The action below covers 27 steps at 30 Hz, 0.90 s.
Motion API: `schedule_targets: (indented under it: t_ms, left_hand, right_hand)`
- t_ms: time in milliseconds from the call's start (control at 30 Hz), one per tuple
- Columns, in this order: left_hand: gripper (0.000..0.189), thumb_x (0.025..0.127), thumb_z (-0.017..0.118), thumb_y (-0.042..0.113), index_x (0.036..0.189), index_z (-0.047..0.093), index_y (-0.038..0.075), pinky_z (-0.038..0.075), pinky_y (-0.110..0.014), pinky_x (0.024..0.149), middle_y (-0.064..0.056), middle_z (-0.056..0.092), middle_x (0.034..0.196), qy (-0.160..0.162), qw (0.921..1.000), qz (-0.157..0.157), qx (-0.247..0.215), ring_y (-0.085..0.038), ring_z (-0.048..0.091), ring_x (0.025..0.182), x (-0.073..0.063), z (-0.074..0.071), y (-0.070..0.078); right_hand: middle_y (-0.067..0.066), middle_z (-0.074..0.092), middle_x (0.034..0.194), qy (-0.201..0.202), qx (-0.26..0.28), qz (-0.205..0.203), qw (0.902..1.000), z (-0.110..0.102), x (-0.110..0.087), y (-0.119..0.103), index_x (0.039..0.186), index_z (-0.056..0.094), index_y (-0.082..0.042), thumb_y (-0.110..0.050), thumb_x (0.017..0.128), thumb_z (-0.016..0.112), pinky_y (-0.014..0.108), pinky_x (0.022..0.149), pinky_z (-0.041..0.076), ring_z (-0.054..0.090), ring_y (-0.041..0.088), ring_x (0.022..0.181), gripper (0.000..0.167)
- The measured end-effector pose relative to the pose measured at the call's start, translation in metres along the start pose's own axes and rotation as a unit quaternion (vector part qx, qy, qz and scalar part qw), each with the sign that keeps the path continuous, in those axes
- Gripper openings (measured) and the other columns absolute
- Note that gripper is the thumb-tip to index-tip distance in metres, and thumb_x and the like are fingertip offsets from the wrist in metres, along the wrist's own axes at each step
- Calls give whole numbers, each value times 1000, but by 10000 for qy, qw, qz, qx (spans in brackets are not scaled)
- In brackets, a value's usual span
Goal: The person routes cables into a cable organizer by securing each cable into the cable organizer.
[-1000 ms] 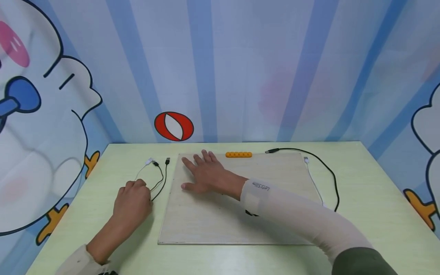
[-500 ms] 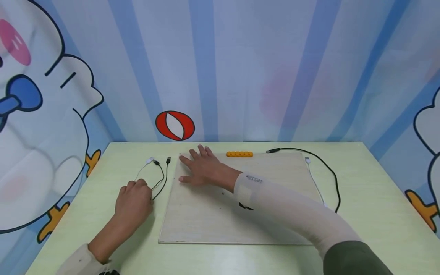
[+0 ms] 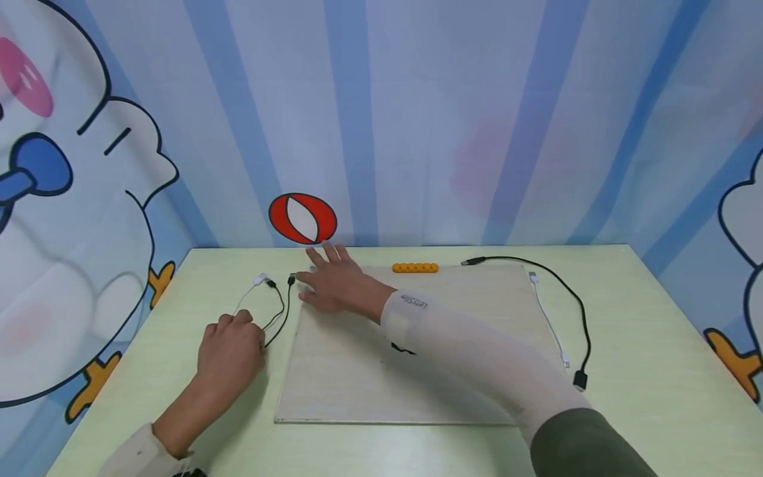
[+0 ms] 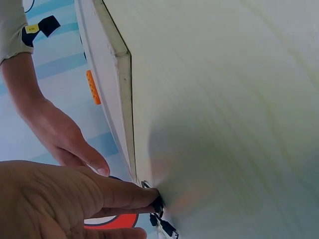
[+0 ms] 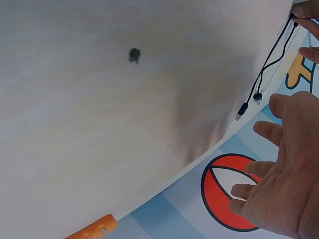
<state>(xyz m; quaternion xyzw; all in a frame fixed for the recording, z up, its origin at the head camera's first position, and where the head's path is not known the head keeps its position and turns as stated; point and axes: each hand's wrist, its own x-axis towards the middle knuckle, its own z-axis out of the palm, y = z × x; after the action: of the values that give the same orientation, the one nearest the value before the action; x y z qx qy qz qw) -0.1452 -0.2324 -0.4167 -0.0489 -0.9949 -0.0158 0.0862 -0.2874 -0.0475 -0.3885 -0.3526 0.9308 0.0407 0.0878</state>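
My left hand (image 3: pixel 231 348) pinches black USB cables (image 4: pixel 157 204) at the left of the table, its fingertips low over the surface. Two black plugs (image 3: pixel 291 279) and a white plug (image 3: pixel 259 279) point away toward the back, past its knuckles. A thin white cable (image 3: pixel 241 301) runs under the same hand; the near ends are hidden by it. My right hand (image 3: pixel 336 281) is spread, fingers straight, above the far left corner of a pale board (image 3: pixel 334 391). It holds nothing. The rightmost black plug lies close beside its fingers in the head view.
An orange strip with notches (image 3: pixel 415 267), like a cable holder, sits at the board's far edge. To the right lie a thicker black cable (image 3: pixel 578 305) and a short white USB cable (image 3: pixel 544 315). A printed cloth wall (image 3: pixel 417 132) stands behind the table.
My right hand has slid left and away from me over the board, to its far left corner, uncovering the right-hand cables' near ends. The left hand has stayed put.
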Motion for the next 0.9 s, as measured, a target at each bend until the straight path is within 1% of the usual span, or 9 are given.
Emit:
schedule_targets:
  t_ms: [133,267,433,533,700,800,900]
  left_hand:
    - [26,94,72,-3,73,80,10,56,-64,90,-12,65,91,107,9999,45,67,-43,66,95,-1,0,-1]
    - [27,94,73,-4,72,79,11,57,-64,90,-12,66,91,160,9998,62,86,-43,67,95,-1,2,-2]
    - [26,94,73,-3,74,81,11,57,-64,90,-13,67,93,140,9999,24,59,-44,67,96,0,3,-2]
    - [24,94,73,-3,75,81,11,56,-64,90,-13,67,94,122,9999,0,19,-43,67,96,0,2,-2]
    - [23,94,73,-4,76,81,10,55,-64,93,-13,66,95,124,9999,-26,-18,-42,66,96,0,-1,-2]
    - [24,93,74,-5,75,79,10,56,-64,93,-13,64,94,140,9999,21,43,-42,66,95,-1,0,-1]
    - [25,93,74,-6,75,79,10,57,-62,91,-12,63,92,124,9998,115,119,-41,66,92,-2,3,1]
  right_hand:
    - [8,15,192,4,-261,-94,9996,0,6,-2,176,40,-38,-53,120,41,57,145,11,11,42,178,57]
    - [6,14,192,-4,-341,-96,9994,1,10,-4,175,39,-40,-52,120,41,56,145,12,12,41,178,56]
    - [6,14,192,59,-507,-116,9986,1,12,-6,175,39,-42,-51,121,41,55,145,14,13,40,178,55]
    - [6,15,192,122,-689,-141,9975,1,15,-7,174,40,-44,-49,121,41,55,144,15,14,39,178,53]
    - [5,17,192,239,-830,-186,9961,-2,20,-11,174,40,-47,-46,122,41,55,144,16,16,40,178,52]
    - [5,16,192,260,-815,-199,9961,-1,22,-12,173,41,-48,-45,122,41,55,144,16,16,41,178,51]
    - [5,16,192,254,-868,-174,9957,2,22,-12,172,42,-49,-45,122,42,55,144,18,17,41,177,50]
